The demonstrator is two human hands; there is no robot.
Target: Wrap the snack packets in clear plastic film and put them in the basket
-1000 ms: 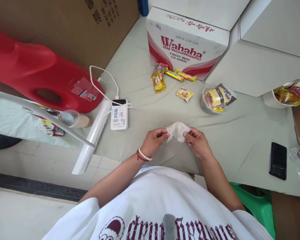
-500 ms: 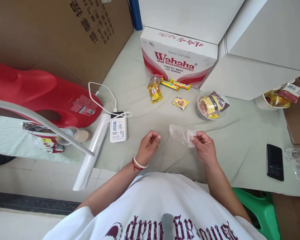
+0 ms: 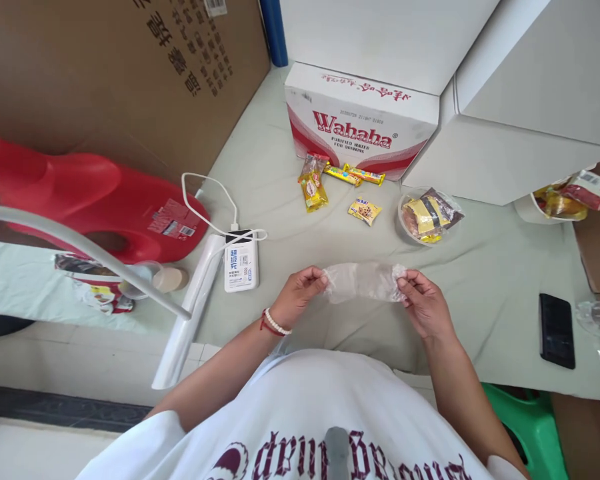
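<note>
A clear, crinkled plastic wrapper (image 3: 364, 281) is stretched sideways between my hands, above the cloth near my body. My left hand (image 3: 300, 293) pinches its left end, and my right hand (image 3: 424, 300) grips the right end between thumb and fingers. Beyond it on the cloth lies a small yellow snack packet (image 3: 365, 211). A round clear tub (image 3: 405, 230) holding wrapped snacks stands past my right hand. To the left of my left hand rests a white power bank (image 3: 241, 267) with a white cable looped over it.
A Wahaha water carton (image 3: 360, 127) stands at the back, with a yellow pouch (image 3: 313, 190) and two yellow snack sticks (image 3: 350, 175) before it. At left are a lamp (image 3: 185, 320) and a red jug (image 3: 95, 200); at right, a black phone (image 3: 557, 330).
My left hand has taken hold of the wrapper's left end, which hung loose before. The wrapper is now spread out, and my right hand has shifted slightly right and nearer my body.
</note>
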